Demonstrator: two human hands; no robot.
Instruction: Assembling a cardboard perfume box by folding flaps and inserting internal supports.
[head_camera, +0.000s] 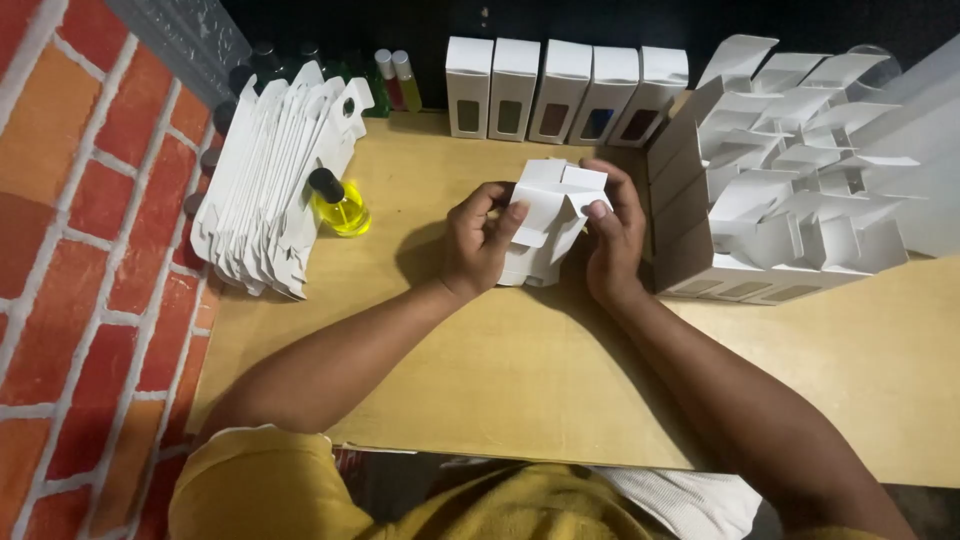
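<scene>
Head view: table (520, 380) fills the frame, open cartons (790, 200) upper right, flat blanks (275, 190) upper left. At centre both hands grip one box (548, 215), left hand (480, 240) and right hand (612, 235) pinching its flaps. Crisp folds probably want even pressure along creases.

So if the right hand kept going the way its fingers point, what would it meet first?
Probably the row of closed white window boxes at the table's back edge; the right hand points up-image past the small white carton it holds. Depth is unclear.
</scene>
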